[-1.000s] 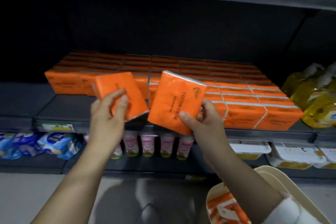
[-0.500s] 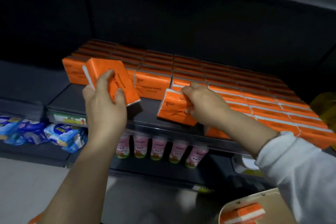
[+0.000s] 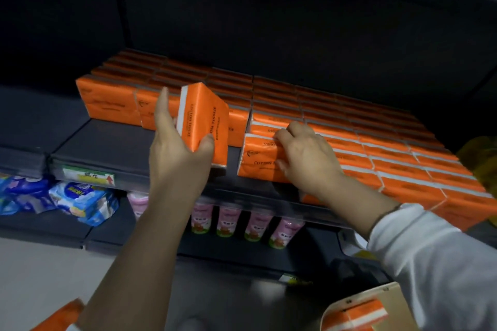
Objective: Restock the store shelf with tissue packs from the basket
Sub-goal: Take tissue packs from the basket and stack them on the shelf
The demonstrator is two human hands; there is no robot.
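Observation:
My left hand (image 3: 177,153) grips an orange tissue pack (image 3: 205,118) upright on its end, just above the dark shelf (image 3: 113,148), between thumb and fingers. My right hand (image 3: 306,156) lies over another orange tissue pack (image 3: 258,161) set at the front of a row, fingers curled over its top edge. Rows of orange tissue packs (image 3: 336,121) fill the shelf behind and to the right. The beige basket (image 3: 387,298) shows at the bottom right, and in it lies an orange pack (image 3: 357,314).
A bare stretch of shelf lies left of my left hand, with a price label (image 3: 88,176) on its edge. The shelf below holds blue-white packets (image 3: 80,200) and pink bottles (image 3: 242,220). Yellow items (image 3: 481,158) sit at the far right. An orange object (image 3: 61,317) shows bottom left.
My right hand has pushed its pack back against the row. My left hand has moved right and turned its pack upright, close to the right hand's pack.

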